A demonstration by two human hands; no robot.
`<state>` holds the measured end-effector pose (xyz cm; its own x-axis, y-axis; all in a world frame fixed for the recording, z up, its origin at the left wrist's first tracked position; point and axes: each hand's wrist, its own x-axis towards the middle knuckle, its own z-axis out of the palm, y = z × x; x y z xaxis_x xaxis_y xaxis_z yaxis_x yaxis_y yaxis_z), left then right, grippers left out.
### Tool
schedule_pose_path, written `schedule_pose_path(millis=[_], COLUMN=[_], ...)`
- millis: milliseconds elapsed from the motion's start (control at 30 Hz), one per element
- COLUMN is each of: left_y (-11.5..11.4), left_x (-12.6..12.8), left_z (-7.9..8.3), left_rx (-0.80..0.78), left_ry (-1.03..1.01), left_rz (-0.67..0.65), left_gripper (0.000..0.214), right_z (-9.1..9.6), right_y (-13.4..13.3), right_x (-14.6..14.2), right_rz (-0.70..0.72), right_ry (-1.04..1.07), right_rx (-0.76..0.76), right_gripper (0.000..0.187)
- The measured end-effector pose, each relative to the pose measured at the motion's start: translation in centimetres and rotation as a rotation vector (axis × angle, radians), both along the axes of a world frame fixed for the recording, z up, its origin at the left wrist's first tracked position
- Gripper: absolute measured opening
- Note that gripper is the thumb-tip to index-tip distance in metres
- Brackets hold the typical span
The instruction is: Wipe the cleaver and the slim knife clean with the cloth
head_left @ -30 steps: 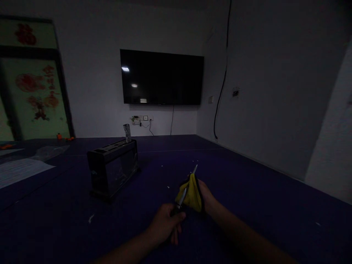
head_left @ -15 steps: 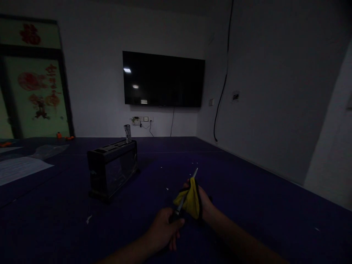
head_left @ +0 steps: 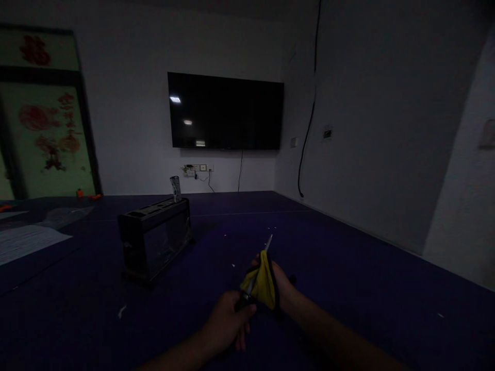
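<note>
A knife (head_left: 251, 285) with a dark handle points away from me, its narrow blade slanting up to the right. My left hand (head_left: 224, 318) is closed around the handle. Wrapped over the middle of the blade is a yellow cloth (head_left: 265, 288) with a dark border, pinched from the right by my right hand (head_left: 283, 284). The blade's tip sticks out past the cloth. Most right-hand fingers are hidden behind the cloth.
To the left stands a black knife block (head_left: 154, 239) with see-through sides and a patterned handle (head_left: 176, 188) upright in it. Paper sheets (head_left: 31, 241) and clear plastic (head_left: 65, 215) lie farther left. White scraps dot the dark blue surface (head_left: 328, 288).
The whole view has shifted slightly, so everything appears a little farther left. Slightly more of the blade's tip shows beyond the cloth. Both hands keep their grip.
</note>
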<state>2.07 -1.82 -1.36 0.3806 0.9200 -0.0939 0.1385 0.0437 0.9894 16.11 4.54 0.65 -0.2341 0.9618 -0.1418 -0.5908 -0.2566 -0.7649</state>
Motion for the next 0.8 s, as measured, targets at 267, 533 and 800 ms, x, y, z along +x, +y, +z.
schedule_pose_path(millis=[267,533,800], left_y=[0.3,0.6,0.4], left_x=[-0.1,-0.2,-0.1], left_z=[0.1,-0.3,0.0], left_rx=[-0.009,0.000,-0.007], left_ry=[-0.011,-0.019,0.009], left_rz=[0.002,-0.014,-0.009], left_gripper=[0.040,0.044,0.042], right_z=[0.4,0.5,0.4], right_y=[0.3,1.4,2.8], right_x=[0.1,1.3,2.9], right_rz=[-0.030,-0.096,-0.173], right_ry=[-0.003,-0.016,-0.034], right_rx=[0.012,0.024,0.115], right_gripper=[0.017,0.020,0.016])
